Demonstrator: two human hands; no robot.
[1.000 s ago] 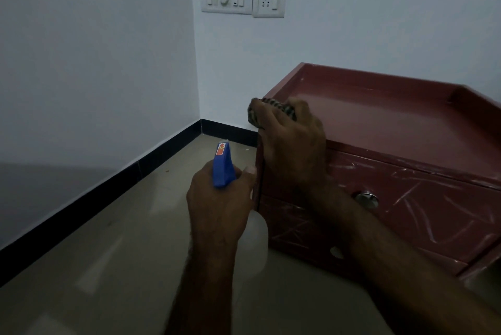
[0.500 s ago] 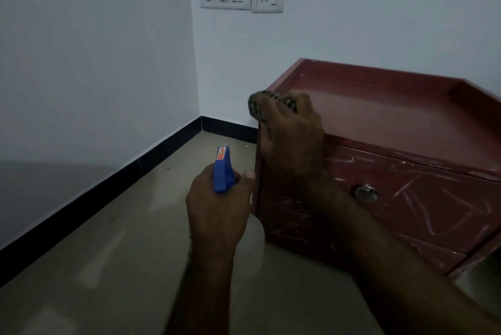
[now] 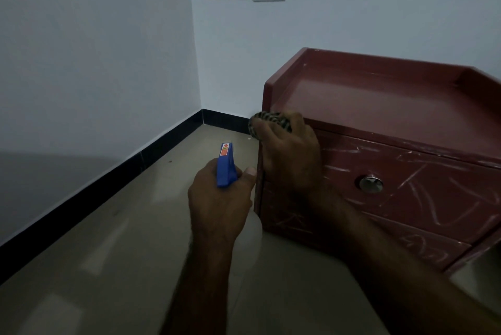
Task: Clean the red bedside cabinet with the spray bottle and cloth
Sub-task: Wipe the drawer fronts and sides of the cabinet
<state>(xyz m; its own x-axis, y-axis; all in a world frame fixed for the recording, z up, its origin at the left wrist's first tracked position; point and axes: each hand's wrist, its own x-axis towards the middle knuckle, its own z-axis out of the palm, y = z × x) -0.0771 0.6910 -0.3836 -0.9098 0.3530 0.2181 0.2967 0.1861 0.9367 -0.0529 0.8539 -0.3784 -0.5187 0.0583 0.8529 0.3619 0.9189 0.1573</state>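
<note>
In the head view, at frame centre, the right grip (image 3: 291, 156) is clamping the cloth (image 3: 268, 119) against the cabinet (image 3: 393, 107) at its front left corner, seemingly mid-wipe. Just left, the left grip (image 3: 219, 199) is clasping the bottle (image 3: 225, 165). The next move is likely calling for pressure down that edge.

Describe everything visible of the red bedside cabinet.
The red bedside cabinet stands on the floor by the wall. Glossy, with a top rimmed at back and sides and two drawer fronts streaked with pale scratches; the upper carries a round metal knob. The right hand presses a patterned cloth to its front corner.
</note>
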